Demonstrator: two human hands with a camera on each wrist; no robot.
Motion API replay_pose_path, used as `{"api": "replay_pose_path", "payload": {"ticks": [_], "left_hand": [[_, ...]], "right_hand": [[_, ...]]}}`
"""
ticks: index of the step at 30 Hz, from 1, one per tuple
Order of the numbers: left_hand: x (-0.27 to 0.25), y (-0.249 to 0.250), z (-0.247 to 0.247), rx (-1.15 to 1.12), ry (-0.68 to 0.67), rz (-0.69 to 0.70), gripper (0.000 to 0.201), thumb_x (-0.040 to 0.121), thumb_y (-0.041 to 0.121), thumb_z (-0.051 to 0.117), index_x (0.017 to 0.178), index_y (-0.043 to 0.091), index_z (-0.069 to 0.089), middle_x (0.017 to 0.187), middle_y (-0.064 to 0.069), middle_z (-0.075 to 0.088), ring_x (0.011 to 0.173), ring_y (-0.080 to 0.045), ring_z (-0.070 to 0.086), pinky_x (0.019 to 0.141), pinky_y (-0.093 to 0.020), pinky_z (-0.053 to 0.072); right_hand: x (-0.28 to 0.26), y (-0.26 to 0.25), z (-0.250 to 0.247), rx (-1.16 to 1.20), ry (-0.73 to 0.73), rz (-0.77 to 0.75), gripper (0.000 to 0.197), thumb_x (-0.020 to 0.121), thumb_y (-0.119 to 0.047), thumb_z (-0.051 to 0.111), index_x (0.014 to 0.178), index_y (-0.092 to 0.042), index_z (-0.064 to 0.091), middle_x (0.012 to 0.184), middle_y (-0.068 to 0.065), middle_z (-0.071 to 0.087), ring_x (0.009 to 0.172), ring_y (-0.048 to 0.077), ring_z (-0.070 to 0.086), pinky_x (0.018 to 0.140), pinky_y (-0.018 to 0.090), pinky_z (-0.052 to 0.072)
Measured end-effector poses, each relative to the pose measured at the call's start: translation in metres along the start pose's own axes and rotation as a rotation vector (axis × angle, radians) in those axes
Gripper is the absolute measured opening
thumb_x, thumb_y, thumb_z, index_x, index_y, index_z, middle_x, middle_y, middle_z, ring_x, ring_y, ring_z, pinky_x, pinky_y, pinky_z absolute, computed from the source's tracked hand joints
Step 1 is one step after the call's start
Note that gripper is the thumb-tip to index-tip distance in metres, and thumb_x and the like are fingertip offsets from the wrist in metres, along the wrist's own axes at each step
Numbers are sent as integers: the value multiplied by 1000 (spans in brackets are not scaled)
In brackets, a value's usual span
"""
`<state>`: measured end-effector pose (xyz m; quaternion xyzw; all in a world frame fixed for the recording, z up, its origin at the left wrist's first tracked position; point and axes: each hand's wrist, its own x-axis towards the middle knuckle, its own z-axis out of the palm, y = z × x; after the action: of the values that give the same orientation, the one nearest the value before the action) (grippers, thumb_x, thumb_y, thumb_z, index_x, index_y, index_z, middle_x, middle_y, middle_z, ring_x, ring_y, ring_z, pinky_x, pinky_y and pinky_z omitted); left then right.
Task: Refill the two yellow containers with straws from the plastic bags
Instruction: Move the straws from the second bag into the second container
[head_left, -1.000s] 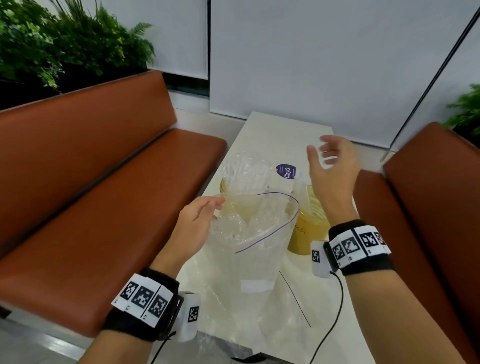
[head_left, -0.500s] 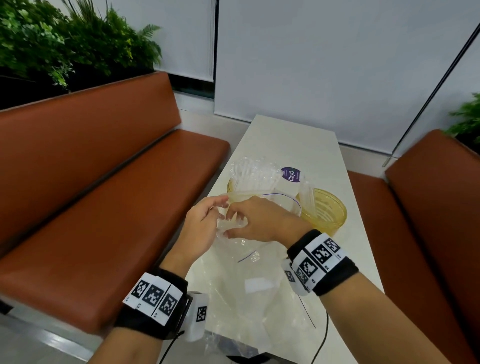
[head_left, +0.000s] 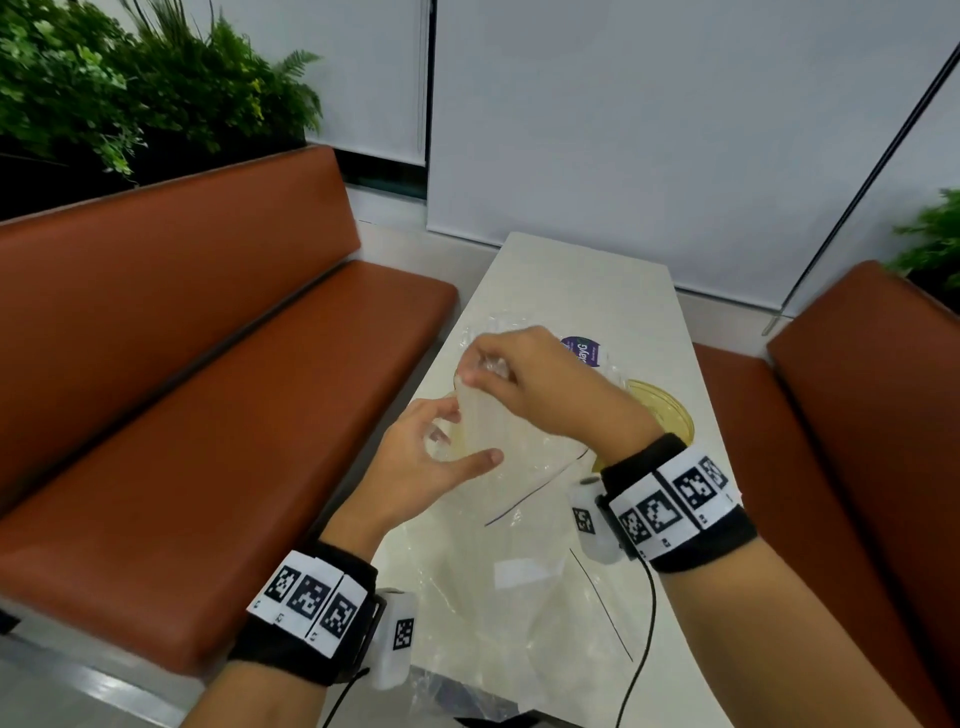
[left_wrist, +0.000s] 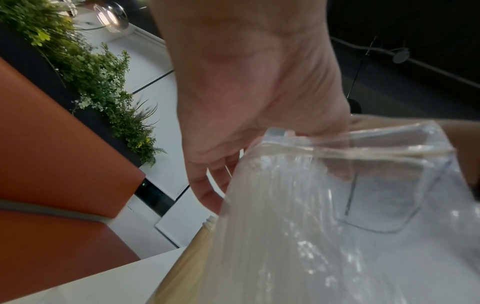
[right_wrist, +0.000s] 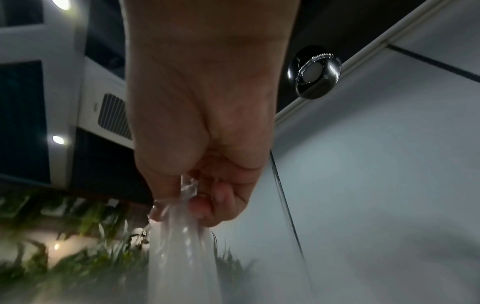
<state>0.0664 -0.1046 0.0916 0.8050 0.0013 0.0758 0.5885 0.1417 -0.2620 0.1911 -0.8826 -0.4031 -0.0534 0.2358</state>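
Note:
A clear plastic bag (head_left: 524, 525) with a blue zip line lies on the white table (head_left: 582, 291). My right hand (head_left: 524, 379) pinches a bundle of clear wrapped straws (head_left: 480, 415) by its top end, lifted from the bag's mouth; the right wrist view shows the pinched straws (right_wrist: 182, 236). My left hand (head_left: 441, 457) grips the bag's opening, seen close as the bag (left_wrist: 350, 216) with straws (left_wrist: 259, 205) inside. One yellow container (head_left: 665, 410) stands behind my right wrist. The other yellow container (left_wrist: 187, 263) is mostly hidden behind the bag. A second bag with a purple label (head_left: 582, 351) lies beyond.
Brown padded benches (head_left: 208, 415) run along both sides of the narrow table, the right bench (head_left: 857, 441) close to my right arm. Green plants (head_left: 130, 88) stand behind the left bench. A white blind (head_left: 649, 130) closes the far end.
My right hand came down from above the containers into the bag's mouth, then rose with a bundle of straws pinched in it. My left hand kept hold of the bag's opening.

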Motion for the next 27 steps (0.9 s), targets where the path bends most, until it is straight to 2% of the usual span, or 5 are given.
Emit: {"api": "replay_pose_path", "payload": {"ticks": [8,16,19,24,27], "left_hand": [[17,-3,22,-65,187,86,42,72,48,86,102,24,71,98,-2,69,69,-3,53,61,-21,45],[19,-4,27,-13,138,151,26,94,19,69,118,14,64,94,14,68,89,3,68,67,-16,54],[16,1,31,-140,151,143,28,79,31,63,102,15,59,88,10,60,82,6,66,65,-10,50],[17,-3,21,-13,63,107,31,81,3,78,108,6,63,84,10,60,71,9,58,64,-16,45],[17,1,18,168,117,38,34,74,43,83,89,21,63,82,11,53,64,-3,45,62,-24,37]], "right_hand": [[11,-31,-10,174,115,-95,15,95,-25,67,99,-12,73,65,-25,55,61,-10,54,60,7,36],[-1,-18,36,517,149,219,82,63,-48,90,133,-29,51,107,-14,64,92,-5,60,84,23,51],[0,-13,63,490,87,223,52,74,-48,83,109,-16,61,101,5,70,93,20,68,84,42,59],[4,-24,64,604,216,147,7,99,-23,61,99,-16,59,77,6,74,72,12,71,69,19,54],[12,-35,38,702,359,105,10,100,-20,58,91,-15,58,62,2,62,56,13,62,62,23,52]]}}
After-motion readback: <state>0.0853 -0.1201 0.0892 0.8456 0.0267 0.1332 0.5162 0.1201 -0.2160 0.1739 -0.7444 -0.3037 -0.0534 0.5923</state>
